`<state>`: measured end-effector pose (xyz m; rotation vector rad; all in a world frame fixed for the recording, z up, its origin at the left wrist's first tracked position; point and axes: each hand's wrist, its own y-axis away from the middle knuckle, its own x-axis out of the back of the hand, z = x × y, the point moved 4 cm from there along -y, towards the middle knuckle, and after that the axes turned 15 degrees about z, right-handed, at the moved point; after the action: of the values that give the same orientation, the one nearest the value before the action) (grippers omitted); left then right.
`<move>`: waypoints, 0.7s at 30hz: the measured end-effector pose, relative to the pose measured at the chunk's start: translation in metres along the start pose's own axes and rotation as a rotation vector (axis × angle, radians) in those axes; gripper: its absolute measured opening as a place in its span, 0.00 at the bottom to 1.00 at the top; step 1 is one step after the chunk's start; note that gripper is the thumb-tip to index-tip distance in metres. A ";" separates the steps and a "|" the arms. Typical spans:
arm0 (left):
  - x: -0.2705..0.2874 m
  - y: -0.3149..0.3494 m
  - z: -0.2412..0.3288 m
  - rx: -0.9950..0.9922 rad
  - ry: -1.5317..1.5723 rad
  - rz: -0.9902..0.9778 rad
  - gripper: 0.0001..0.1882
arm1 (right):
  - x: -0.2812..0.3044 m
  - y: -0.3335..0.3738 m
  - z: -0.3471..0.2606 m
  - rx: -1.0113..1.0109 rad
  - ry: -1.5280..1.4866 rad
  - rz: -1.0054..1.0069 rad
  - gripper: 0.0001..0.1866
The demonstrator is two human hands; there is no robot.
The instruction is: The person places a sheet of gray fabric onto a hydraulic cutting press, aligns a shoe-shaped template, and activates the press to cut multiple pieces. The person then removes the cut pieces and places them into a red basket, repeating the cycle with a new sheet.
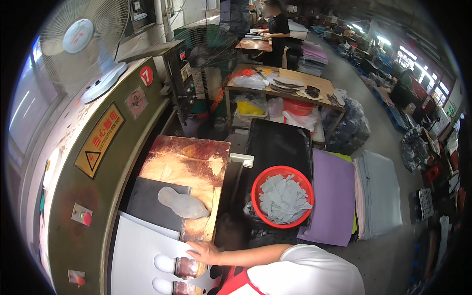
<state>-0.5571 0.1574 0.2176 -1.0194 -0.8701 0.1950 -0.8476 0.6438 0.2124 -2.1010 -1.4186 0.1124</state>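
My right hand (204,252) comes in from the lower right with a bare forearm and a white sleeve. Its fingers are closed on the upper right edge of a large pale grey sheet (132,250). Rounded cut-out shapes show along the sheet's right side, with brown wood visible beside them. Just beyond the sheet, a grey sole-shaped piece (183,203) lies partly on a black mat (147,199) and partly on the worn wooden board (184,160). My left hand is not in view.
A green press machine (93,196) with red buttons borders the left; a fan (78,37) stands on it. Right of the board, a red basin (255,199) holds grey cut pieces. Beyond are stacked purple sheets (332,196), a cluttered worktable (295,81) and another person (278,27).
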 end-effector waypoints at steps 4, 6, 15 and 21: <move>0.000 -0.002 -0.001 0.073 0.002 -0.036 0.14 | 0.001 -0.002 -0.004 0.000 -0.022 -0.016 0.16; 0.000 -0.002 -0.001 0.088 -0.113 -0.102 0.18 | 0.004 -0.005 -0.007 -0.031 -0.019 -0.031 0.17; -0.004 0.001 -0.018 0.150 -0.065 -0.160 0.19 | 0.047 -0.105 0.019 0.122 0.230 -0.033 0.29; 0.001 0.002 -0.009 0.158 -0.165 -0.178 0.19 | 0.027 -0.120 0.059 0.040 0.434 -0.393 0.44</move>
<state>-0.5499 0.1534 0.2142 -0.7816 -1.0731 0.1957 -0.9571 0.7229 0.2325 -1.6433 -1.5017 -0.4398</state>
